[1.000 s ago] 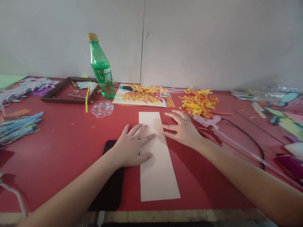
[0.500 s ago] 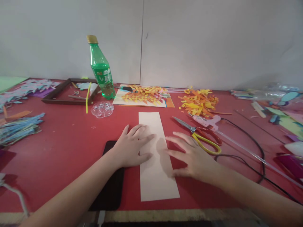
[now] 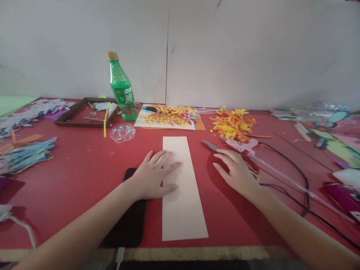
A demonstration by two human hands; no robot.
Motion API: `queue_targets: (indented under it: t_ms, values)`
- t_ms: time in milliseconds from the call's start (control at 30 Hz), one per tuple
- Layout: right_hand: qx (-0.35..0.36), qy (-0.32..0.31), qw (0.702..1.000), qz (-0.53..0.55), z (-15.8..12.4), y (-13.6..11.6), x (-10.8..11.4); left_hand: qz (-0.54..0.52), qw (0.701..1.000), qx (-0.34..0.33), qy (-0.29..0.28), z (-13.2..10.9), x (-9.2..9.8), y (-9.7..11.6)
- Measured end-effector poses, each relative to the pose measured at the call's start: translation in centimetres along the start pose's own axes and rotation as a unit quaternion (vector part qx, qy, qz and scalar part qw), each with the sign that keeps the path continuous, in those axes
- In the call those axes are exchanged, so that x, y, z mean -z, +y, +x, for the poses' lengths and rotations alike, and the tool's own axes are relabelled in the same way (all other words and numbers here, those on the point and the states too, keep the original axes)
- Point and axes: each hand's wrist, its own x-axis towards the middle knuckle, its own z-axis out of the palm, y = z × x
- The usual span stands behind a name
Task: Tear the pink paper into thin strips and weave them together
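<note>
A long cream strip of paper (image 3: 188, 202) lies on the red table in front of me. My left hand (image 3: 157, 175) rests on its left edge, fingers spread and holding nothing. To the right of the strip, my right hand (image 3: 237, 172) hovers over the scissors (image 3: 210, 145), hiding much of their handles. Its fingers are apart, and whether they touch the scissors I cannot tell. Beneath my left wrist is a black phone (image 3: 132, 225) with a white cable at its lower end.
Beyond the scissors lies a pink glue gun (image 3: 243, 146) with a black cord. Yellow and orange paper scraps (image 3: 234, 123) are heaped behind it. A green bottle (image 3: 123, 95) stands by a brown frame (image 3: 75, 123) and a clear dish (image 3: 123, 133). Blue paper strips (image 3: 28, 155) lie at left.
My right hand has moved off the paper strip's right edge, rightward and up over the scissors. My left hand stays on the strip. The view has shifted slightly.
</note>
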Motion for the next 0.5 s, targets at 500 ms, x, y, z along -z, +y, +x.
queue_targets:
  t_ms: [500]
  values:
    - [0.04, -0.021, 0.999, -0.027, 1.8, -3.7, 1.3, -0.124, 0.989, 0.042, -0.067, -0.7, 2.3, 0.1]
